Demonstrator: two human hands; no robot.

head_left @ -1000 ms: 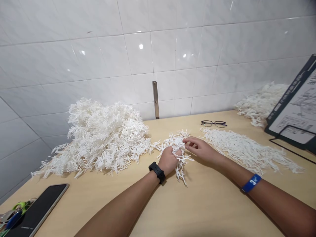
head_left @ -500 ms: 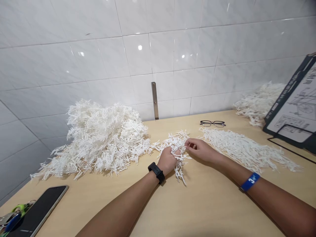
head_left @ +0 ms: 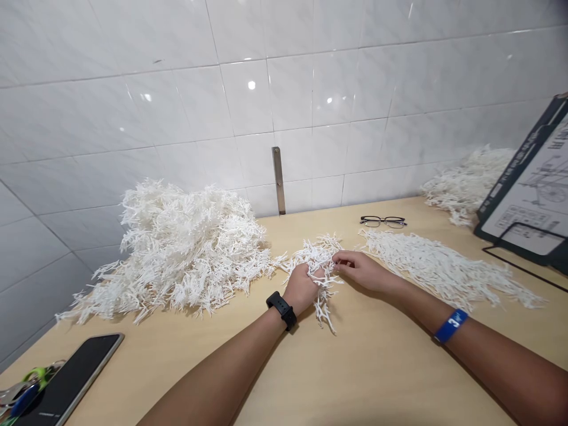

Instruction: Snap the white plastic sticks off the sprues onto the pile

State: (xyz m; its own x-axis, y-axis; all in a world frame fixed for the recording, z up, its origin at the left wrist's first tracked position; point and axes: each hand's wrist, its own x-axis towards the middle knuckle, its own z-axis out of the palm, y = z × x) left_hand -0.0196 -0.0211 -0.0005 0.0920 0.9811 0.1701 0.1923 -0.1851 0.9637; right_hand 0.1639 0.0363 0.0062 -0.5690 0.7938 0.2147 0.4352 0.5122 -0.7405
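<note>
We see our left hand [head_left: 302, 290] closed around a bunch of white strands [head_left: 326, 290] on the tabletop [head_left: 346, 378], just right of the middle of the frame. This grip is firm-looking, with the branching ends spilling out above and below the fist — probably so the tangle sits steady while the fingers of the other hand get at its edge.

Our right hand [head_left: 367, 272] comes in from the right of the frame, thumb and fingers drawn to a narrow grip at the bunch's right side. We cannot tell whether a strand is pinched there.

A big fluffy heap [head_left: 190, 248] fills the left middle of the frame, its right edge running close to the bunch, likely to be within easy reach of the left hand. A flatter pile [head_left: 448, 269] lies right of centre, its strands mostly stretched one way, just beyond the right hand. The glasses [head_left: 384, 222] rest behind that pile, and the phone [head_left: 71, 376] lies at lower left — both presumably there to leave the front free for our forearms.
</note>
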